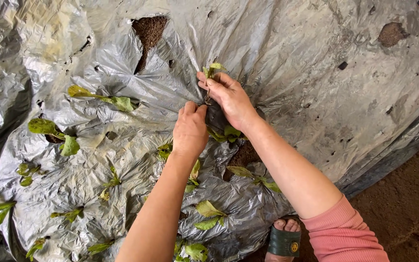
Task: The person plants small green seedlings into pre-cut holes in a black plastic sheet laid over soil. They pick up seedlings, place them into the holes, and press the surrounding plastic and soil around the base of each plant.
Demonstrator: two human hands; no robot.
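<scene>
While the right hand (229, 97) pinches a small seedling (213, 69) above a slit in the grey plastic mulch (316, 73), the left hand (190, 128) grips the film; a hard tug could snap its stem or tear the sheet.

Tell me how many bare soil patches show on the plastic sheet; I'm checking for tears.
3: a large tear at top centre, a small patch at top right, and a soil patch just below the right hand. Smaller ones may hide under leaves or hands.
</scene>
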